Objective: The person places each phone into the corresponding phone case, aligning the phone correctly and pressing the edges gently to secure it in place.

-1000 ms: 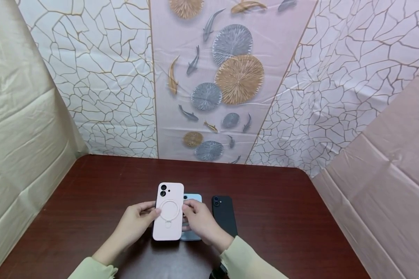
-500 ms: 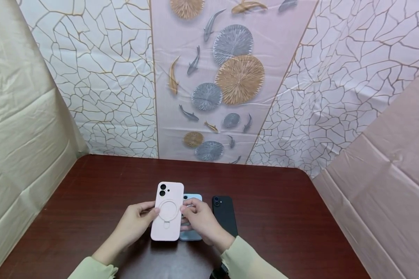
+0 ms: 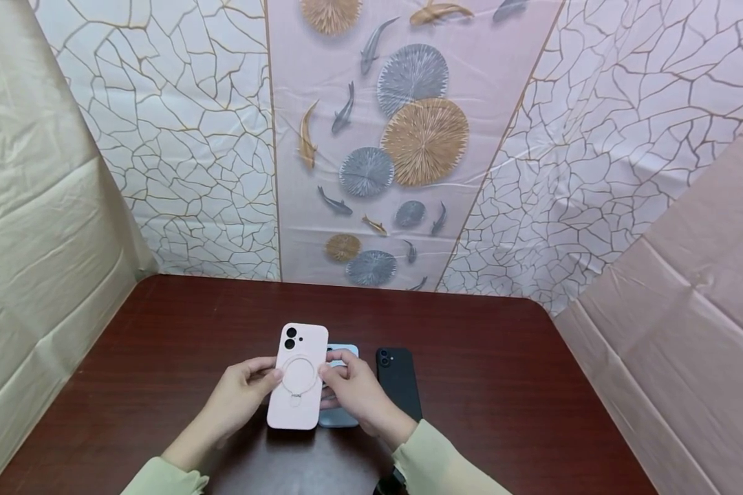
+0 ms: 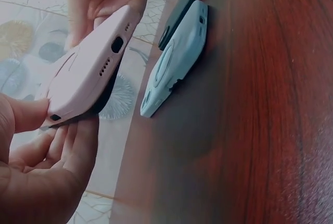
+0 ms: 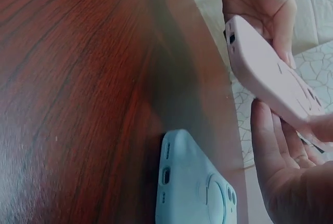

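A phone in a pale pink case (image 3: 298, 412) is held above the table, back side up, with its two camera lenses at the far end and a ring on the case. My left hand (image 3: 235, 395) pinches its left edge, thumb on the back. On the opposite edge, my right hand (image 3: 362, 395) grips it the same way. A dark layer shows along the underside of the pink case (image 4: 86, 73) in the left wrist view. Partly covered by my right hand, a phone in a light blue case (image 3: 339, 418) lies on the table. To its right lies a black phone (image 3: 398, 381).
The dark red wooden table (image 3: 501, 385) has rounded far corners. Behind it hangs a patterned cloth (image 3: 365, 213) with fish and round shapes. Plain beige cloth (image 3: 43, 227) covers the left side, and pinkish cloth (image 3: 687, 330) the right.
The pink-cased phone has tilted slightly, its near end shifting a little left. Both hands keep their grip in nearly the same place. The blue and black phones have not moved.
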`<state>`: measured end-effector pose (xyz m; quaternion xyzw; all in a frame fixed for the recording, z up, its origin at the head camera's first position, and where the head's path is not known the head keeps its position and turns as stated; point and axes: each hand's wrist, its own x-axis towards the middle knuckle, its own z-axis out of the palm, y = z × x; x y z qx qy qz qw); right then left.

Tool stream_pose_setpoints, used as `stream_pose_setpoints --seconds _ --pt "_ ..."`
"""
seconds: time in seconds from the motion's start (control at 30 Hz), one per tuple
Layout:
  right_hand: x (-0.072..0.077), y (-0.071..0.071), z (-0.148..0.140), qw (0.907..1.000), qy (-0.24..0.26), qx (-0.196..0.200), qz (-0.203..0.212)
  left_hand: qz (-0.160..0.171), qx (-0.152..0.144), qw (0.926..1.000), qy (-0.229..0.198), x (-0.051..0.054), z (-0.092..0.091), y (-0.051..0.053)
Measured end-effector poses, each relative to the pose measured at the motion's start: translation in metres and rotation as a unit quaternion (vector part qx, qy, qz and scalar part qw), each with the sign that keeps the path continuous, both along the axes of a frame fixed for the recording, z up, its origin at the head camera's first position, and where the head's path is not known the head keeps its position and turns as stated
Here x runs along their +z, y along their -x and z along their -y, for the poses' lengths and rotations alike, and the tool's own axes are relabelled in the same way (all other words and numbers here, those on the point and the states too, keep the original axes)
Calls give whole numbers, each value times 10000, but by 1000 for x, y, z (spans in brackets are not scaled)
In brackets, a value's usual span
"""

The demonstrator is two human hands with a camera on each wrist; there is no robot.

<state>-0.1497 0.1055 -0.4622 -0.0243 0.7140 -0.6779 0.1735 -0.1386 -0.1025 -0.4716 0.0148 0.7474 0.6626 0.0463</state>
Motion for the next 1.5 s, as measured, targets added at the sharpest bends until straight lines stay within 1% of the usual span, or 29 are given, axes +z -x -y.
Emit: stream_pose_setpoints --seconds 0.07,0.17,0.2,0.3,0.4,0.57,0.67,0.77,0.9,1.07,1.27,1.5 --pt "0 0 -1 9998 -166 81 -70 122 -122 9996 -205 0 -1 -1" --pt "0 -1 -1 9994 -298 136 -150 203 -243 9991 -266 0 -2 -1" --pt "0 -1 -1 9993 -295 165 -180 192 -227 9993 -203 1 -2 -1" --pt "0 -2 1 9988 -300 292 -255 145 -79 9998 90 1 -2 0" --pt "0 -2 3 9985 -273 386 -289 2 50 9995 318 2 0 1" --pt "1 -3 6 9984 -241 408 -310 -190 238 9991 308 5 2 0" --pt "1 -3 8 9983 -218 438 -318 -249 397 9980 415 6 3 -1" --pt "2 -4 9 9986 -180 433 -241 -249 462 9972 528 6 5 -1" --pt "5 -3 9 9994 -6 210 -288 -190 369 9974 583 5 5 -1" --pt "6 0 7 9984 181 -4 -528 -121 168 9979 619 4 5 -3" --pt "5 1 8 9982 291 -51 -530 -136 112 9980 603 3 6 -2" --pt "3 2 8 9986 232 3 -472 -162 153 9985 507 1 6 -3"
